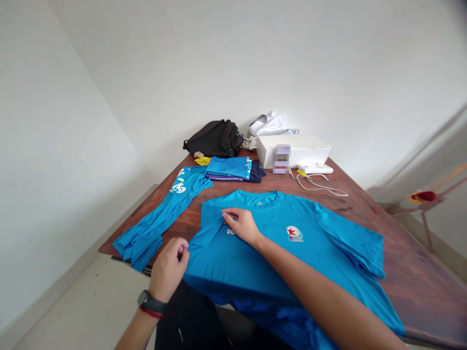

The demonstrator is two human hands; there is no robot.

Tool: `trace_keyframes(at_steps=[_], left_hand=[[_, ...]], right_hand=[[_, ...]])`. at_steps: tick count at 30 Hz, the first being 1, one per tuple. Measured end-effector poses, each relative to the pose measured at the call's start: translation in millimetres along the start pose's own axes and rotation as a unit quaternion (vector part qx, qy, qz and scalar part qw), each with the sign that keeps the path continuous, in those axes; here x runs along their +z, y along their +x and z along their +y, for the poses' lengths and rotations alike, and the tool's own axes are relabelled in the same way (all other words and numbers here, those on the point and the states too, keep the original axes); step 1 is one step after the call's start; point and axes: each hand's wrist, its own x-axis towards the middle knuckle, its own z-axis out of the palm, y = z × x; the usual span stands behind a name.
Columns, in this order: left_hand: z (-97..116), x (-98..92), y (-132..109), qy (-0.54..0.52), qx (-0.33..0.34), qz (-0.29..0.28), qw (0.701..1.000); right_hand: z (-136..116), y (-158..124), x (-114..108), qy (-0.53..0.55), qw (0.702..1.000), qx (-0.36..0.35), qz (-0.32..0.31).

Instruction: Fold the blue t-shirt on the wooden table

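Note:
A blue T-shirt (pixel 262 257) lies spread on the wooden table, collar toward the back, its lower part hanging over the front edge. On its chest is a round logo with a red star. The left sleeve area is folded inward over the chest, partly covering some white print. My left hand (pixel 171 265), with a dark watch on the wrist, pinches the shirt's left edge. Across the chest reaches my right arm, and my right hand (pixel 242 223) pinches the folded sleeve near its end.
Left of the shirt lies another blue garment (pixel 164 209), bunched lengthwise. Behind sit a stack of folded clothes (pixel 229 167), a black backpack (pixel 211 138), a white box (pixel 295 148) and a white power strip (pixel 315 168) with its cord. The wooden table (pixel 412 272) extends right.

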Motion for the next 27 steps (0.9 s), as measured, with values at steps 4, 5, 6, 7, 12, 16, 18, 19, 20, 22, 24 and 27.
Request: trace_keyframes(at_steps=[4, 5, 6, 7, 12, 16, 18, 19, 20, 22, 24, 27], left_hand=[[17, -6.8, -3, -0.082, -0.053, -0.01, 0.995], [26, -9.5, -7, -0.143, -0.076, -0.033, 0.986], [37, -12.2, -12, -0.224, -0.106, -0.068, 0.966], [49, -14.7, -17, -0.324, -0.144, -0.116, 0.928], [89, -16.8, -36, -0.694, -0.33, -0.163, 0.619], [86, -11.0, -30, -0.728, -0.367, -0.076, 0.574], [82, -10.1, -24, -0.725, -0.368, -0.073, 0.577], [81, -10.1, -21, -0.723, -0.369, -0.074, 0.58], [80, -10.3, -18, -0.721, -0.37, -0.073, 0.581], [80, -10.7, -13, -0.721, -0.374, -0.071, 0.579], [80, -10.4, -10, -0.722, -0.379, -0.072, 0.574], [79, -10.1, -10, -0.708, -0.391, -0.082, 0.582]], right_hand=[[0, -1, 2, 0.064, 0.997, 0.032, -0.028], [-1, 0, 2, 0.093, 0.994, 0.049, -0.035], [-2, 0, 3, 0.127, 0.989, 0.069, -0.041], [-3, 1, 3, 0.162, 0.982, 0.089, -0.045], [-11, 2, 2, 0.268, 0.948, 0.159, -0.067], [-16, 0, 0, 0.286, 0.939, 0.181, -0.068], [-18, -1, 0, 0.285, 0.938, 0.184, -0.065], [-18, -1, 0, 0.283, 0.939, 0.185, -0.063], [-18, -1, 0, 0.28, 0.94, 0.185, -0.062], [-18, -1, 0, 0.276, 0.942, 0.182, -0.06], [-18, 0, -1, 0.274, 0.943, 0.18, -0.06], [-17, 0, -1, 0.278, 0.942, 0.182, -0.057]])
